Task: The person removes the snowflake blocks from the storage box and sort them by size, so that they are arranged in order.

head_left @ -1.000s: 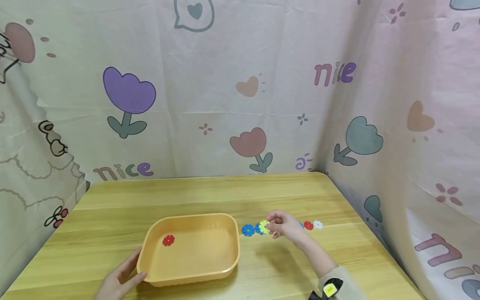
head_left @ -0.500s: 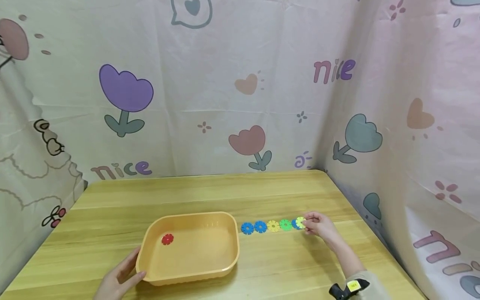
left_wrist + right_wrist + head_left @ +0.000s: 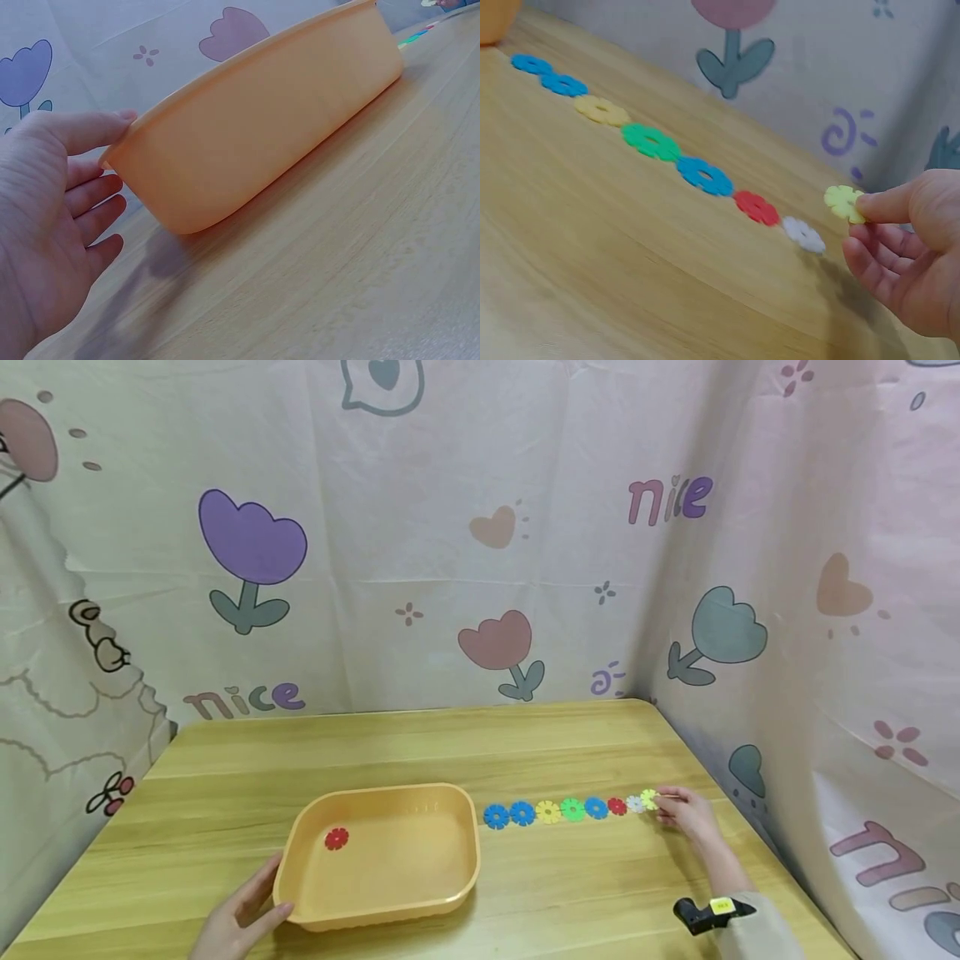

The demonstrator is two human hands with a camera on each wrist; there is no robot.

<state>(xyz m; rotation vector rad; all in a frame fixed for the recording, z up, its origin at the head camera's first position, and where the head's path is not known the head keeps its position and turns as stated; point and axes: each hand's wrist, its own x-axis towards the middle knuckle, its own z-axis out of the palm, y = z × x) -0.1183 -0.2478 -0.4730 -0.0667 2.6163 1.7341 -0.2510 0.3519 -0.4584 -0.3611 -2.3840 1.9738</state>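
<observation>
My right hand (image 3: pixel 688 814) pinches a yellow-green snowflake disc (image 3: pixel 843 203) between thumb and fingers, just above the table at the right end of a row of discs. The row runs from two blue discs (image 3: pixel 497 816) through yellow (image 3: pixel 548 812), green (image 3: pixel 573 810), blue (image 3: pixel 596 807) and red (image 3: pixel 756 208) to white (image 3: pixel 803 234). My left hand (image 3: pixel 236 914) holds the near left corner of an orange-yellow plastic basin (image 3: pixel 247 127), thumb at the rim and fingers along the side. Inside the basin lies one red disc (image 3: pixel 337 838).
The wood-grain table (image 3: pixel 420 747) reaches back to a printed curtain (image 3: pixel 390 527), which also hangs along both sides. At its left end the row of discs starts close to the basin's right wall. A black strap with a yellow tag (image 3: pixel 714 915) is on the right sleeve.
My right hand has carried the yellow-green disc rightward over the row, from near the blue discs to beyond the white one. The left hand and the basin have stayed put.
</observation>
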